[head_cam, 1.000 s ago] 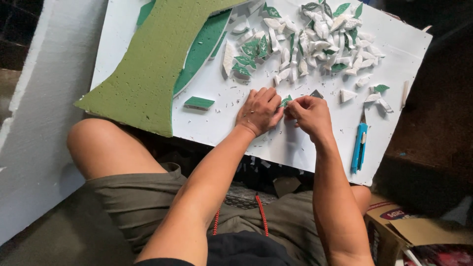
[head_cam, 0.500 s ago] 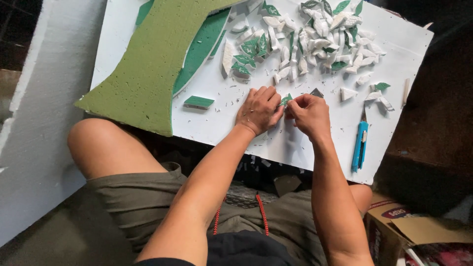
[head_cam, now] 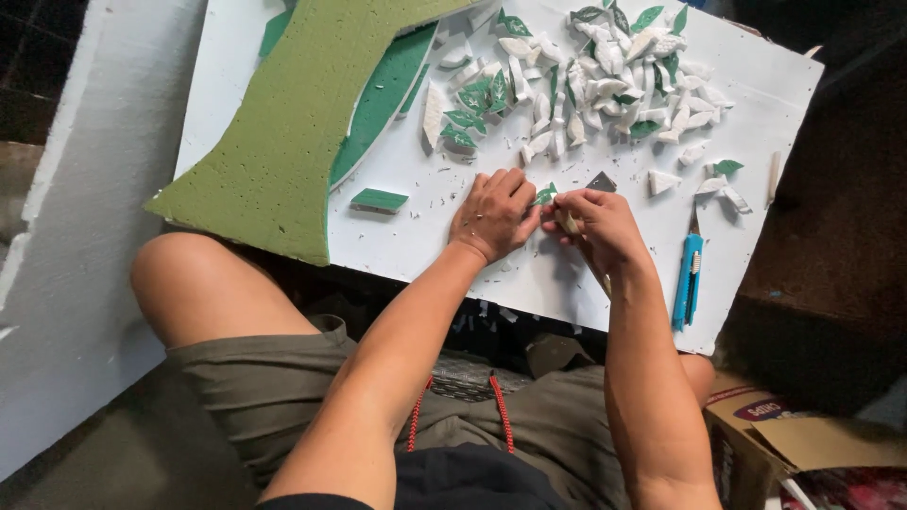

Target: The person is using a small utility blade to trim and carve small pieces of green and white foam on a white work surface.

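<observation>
Person is sitting with a white foam board (head_cam: 586, 274) across the knees, both hands working at its middle. Left hand (head_cam: 491, 215) and right hand (head_cam: 597, 222) are meeting fingertip to fingertip, pinching a small green leaf-shaped foam piece (head_cam: 545, 195) between them. The piece is sitting right at the junction, poking up just above the fingers, so neither hand is nearer; both are on it. Its long axis is running roughly diagonally, tip pointing up and right toward the pile. Right hand is also gripping something pale and thin below the leaf, possibly a blade or a scrap; can't tell which.

A small dark grey chip (head_cam: 602, 180) is lying just beyond the right fingertips. The heap of white and green cut pieces (head_cam: 586, 85) is sitting well beyond the hands, toward the board's far edge. The blue utility knife (head_cam: 688, 280) is lying to the right of the right wrist, near but not touching, long axis running toward the person. The big green foam sheet (head_cam: 293, 132) is overlapping the board's left side, with a small green offcut (head_cam: 379, 199) beside it.
</observation>
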